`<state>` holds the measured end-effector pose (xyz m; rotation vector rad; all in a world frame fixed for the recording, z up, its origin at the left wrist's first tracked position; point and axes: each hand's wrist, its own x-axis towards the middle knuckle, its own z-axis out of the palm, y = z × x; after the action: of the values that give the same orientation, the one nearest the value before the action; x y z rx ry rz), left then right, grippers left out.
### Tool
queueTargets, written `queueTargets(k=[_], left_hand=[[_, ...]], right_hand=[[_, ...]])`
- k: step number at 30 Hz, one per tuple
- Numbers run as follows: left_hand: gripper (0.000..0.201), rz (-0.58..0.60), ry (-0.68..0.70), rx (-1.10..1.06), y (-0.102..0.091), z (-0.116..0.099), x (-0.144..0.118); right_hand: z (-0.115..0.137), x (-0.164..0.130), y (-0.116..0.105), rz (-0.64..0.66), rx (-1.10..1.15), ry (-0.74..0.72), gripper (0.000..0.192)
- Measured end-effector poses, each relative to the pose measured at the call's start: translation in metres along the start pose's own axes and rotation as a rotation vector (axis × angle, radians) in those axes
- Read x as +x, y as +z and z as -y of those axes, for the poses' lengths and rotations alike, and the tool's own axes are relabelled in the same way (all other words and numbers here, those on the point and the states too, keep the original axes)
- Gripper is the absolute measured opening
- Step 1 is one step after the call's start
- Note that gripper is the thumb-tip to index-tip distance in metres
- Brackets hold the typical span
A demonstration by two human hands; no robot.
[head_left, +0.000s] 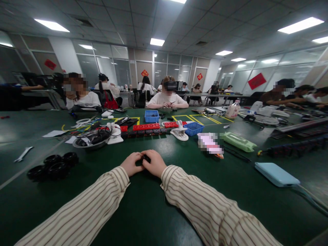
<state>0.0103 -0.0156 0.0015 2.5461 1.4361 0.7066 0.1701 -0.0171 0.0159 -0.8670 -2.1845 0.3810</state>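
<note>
My left hand and my right hand meet over the green table, fingers closed round a small black part. Most of that part is hidden by the fingers, so its exact kind does not show. To the left of my hands sits a group of glossy black ring-shaped parts, standing close together. Beyond my hands a row of red blocks with printed markings runs across the table, over dark pieces.
A wrench and a metal bowl of black cables lie left. Beyond are blue bins and a white clamp. On the right are a green packet and a light-blue box with a cable. A co-worker sits opposite.
</note>
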Motion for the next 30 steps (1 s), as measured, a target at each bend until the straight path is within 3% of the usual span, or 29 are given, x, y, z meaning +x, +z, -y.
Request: queueTargets(k=[4, 8, 15, 18, 24, 30], left_hand=[[0.04, -0.02, -0.023, 0.062, -0.001, -0.002, 0.0], [0.047, -0.051, -0.126, 0.151, -0.003, -0.011, -0.001], [0.034, -0.059, -0.22, 0.253, 0.001, -0.022, 0.001], [0.029, -0.054, -0.194, 0.227, -0.001, -0.018, 0.001], [0.035, -0.034, -0.001, -0.003, -0.001, -0.001, 0.001], [0.051, -0.036, -0.062, 0.063, -0.001, -0.004, -0.002]], right_hand=[[0.001, -0.001, -0.001, 0.001, -0.006, -0.006, 0.042], [0.003, 0.0, -0.001, -0.085, -0.051, 0.087, 0.036], [-0.001, 0.002, 0.003, -0.1, -0.083, 0.151, 0.019], [-0.002, 0.002, 0.003, -0.096, -0.034, 0.101, 0.016], [0.001, 0.0, 0.0, -0.002, 0.066, -0.018, 0.027], [0.003, 0.0, -0.002, -0.063, 0.001, 0.072, 0.035]])
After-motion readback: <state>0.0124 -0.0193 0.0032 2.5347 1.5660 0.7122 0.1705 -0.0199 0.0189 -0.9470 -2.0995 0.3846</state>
